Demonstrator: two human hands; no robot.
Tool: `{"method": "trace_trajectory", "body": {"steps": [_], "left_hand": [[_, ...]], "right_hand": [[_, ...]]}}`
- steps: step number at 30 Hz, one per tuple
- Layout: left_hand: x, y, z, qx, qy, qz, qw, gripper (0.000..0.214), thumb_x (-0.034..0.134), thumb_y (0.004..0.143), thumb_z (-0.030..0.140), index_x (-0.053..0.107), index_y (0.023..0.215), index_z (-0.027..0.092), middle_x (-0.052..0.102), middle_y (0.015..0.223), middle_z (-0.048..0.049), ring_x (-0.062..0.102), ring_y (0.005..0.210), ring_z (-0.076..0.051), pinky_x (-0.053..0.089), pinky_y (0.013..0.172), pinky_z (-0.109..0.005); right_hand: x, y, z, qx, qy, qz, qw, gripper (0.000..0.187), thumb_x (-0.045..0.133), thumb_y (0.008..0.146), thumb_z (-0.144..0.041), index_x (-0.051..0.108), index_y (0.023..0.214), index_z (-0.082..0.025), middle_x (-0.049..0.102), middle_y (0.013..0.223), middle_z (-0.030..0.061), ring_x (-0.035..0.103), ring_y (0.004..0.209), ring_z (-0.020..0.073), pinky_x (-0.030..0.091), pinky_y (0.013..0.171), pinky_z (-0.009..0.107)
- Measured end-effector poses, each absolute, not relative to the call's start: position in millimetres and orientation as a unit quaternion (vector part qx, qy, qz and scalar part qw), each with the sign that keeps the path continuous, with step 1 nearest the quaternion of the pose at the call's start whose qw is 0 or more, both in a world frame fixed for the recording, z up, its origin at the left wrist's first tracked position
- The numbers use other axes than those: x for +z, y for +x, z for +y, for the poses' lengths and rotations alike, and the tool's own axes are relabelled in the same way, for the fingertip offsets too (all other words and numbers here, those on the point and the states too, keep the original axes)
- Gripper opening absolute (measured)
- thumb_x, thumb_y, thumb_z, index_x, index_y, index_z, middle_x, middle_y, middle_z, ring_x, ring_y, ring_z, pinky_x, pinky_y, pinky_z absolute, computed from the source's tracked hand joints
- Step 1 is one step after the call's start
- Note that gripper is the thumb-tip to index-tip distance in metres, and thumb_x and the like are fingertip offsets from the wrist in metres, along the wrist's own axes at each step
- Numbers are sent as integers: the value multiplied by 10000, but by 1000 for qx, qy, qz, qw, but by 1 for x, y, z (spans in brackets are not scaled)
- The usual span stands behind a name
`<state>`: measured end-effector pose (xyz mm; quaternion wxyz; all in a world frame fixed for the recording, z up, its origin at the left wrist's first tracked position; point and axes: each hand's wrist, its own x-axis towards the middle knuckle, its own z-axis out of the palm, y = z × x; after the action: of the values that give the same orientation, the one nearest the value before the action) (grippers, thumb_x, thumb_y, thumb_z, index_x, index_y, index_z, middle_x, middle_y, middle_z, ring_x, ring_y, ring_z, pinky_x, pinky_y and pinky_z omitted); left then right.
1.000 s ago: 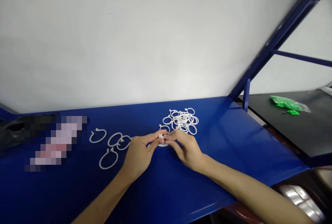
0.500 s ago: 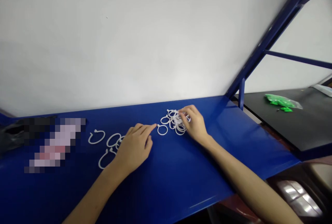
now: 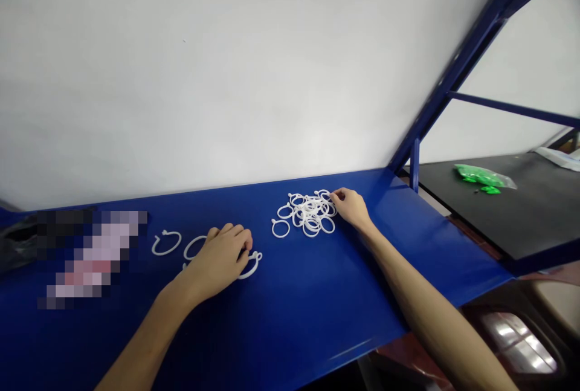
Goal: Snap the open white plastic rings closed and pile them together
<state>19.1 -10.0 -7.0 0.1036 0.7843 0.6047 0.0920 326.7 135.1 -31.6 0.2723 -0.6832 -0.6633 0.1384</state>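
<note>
My left hand (image 3: 220, 260) lies knuckles up on the blue shelf (image 3: 317, 300), fingers curled onto an opened white ring (image 3: 252, 265) that sticks out to its right. Left of it lie two more opened rings, one free (image 3: 166, 242) and one (image 3: 194, 247) partly under my hand. My right hand (image 3: 351, 207) reaches to the far right edge of a pile of several closed white rings (image 3: 308, 214), thumb and fingers pinched on one ring there. A single ring (image 3: 280, 228) lies at the pile's left.
A pixelated patch (image 3: 90, 252) covers something at the left, beside a dark object (image 3: 16, 240). A slanted blue frame post (image 3: 414, 164) bounds the shelf on the right. Beyond it a black table (image 3: 521, 216) carries a green bag (image 3: 481, 174). A white wall runs behind.
A second ago both hands held one ring together at the middle. My left hand has since carried it left and down beside the opened rings; my right hand moved back to the pile.
</note>
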Motion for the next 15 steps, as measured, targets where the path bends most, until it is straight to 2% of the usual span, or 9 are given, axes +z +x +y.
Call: {"method": "trace_trajectory", "body": {"steps": [4, 7, 11, 13, 15], "left_hand": [[-6, 21, -13, 106, 793, 588, 120, 171, 451, 802, 151, 599, 827, 235, 655, 912, -21, 564, 897, -229, 355, 830, -408], [-3, 21, -15, 111, 799, 574, 139, 197, 498, 757, 145, 617, 874, 250, 655, 944, -7, 578, 919, -222, 357, 858, -402], [-1, 28, -15, 114, 810, 557, 148, 137, 484, 863, 221, 610, 818, 249, 660, 889, -2, 588, 857, -207, 381, 821, -384], [-2, 36, -15, 131, 794, 577, 141, 161, 473, 903, 270, 596, 802, 243, 663, 849, -2, 594, 818, -207, 400, 775, -371], [-4, 44, -15, 180, 758, 612, 135, 144, 486, 909, 307, 592, 835, 243, 672, 823, -1, 610, 782, -203, 420, 720, -349]], "right_hand": [[-29, 326, 133, 121, -681, -668, 274, 223, 566, 908, -356, 729, 926, -205, 739, 929, 55, 670, 866, 209, 474, 760, 293], [-24, 322, 128, 82, -677, -671, 290, 244, 568, 919, -362, 713, 1002, -184, 701, 1043, 99, 629, 986, 241, 479, 868, 343], [-13, 306, 106, -2, -567, -736, 370, 253, 585, 932, -337, 676, 1088, -160, 655, 1109, 134, 564, 1082, 284, 463, 966, 425], [-8, 293, 86, 26, -478, -782, 400, 242, 569, 959, -348, 651, 1109, -177, 651, 1113, 121, 578, 1067, 261, 470, 966, 416], [-5, 279, 62, 114, -396, -833, 370, 230, 566, 974, -369, 621, 1121, -200, 676, 1048, 82, 625, 970, 218, 504, 889, 369]]}}
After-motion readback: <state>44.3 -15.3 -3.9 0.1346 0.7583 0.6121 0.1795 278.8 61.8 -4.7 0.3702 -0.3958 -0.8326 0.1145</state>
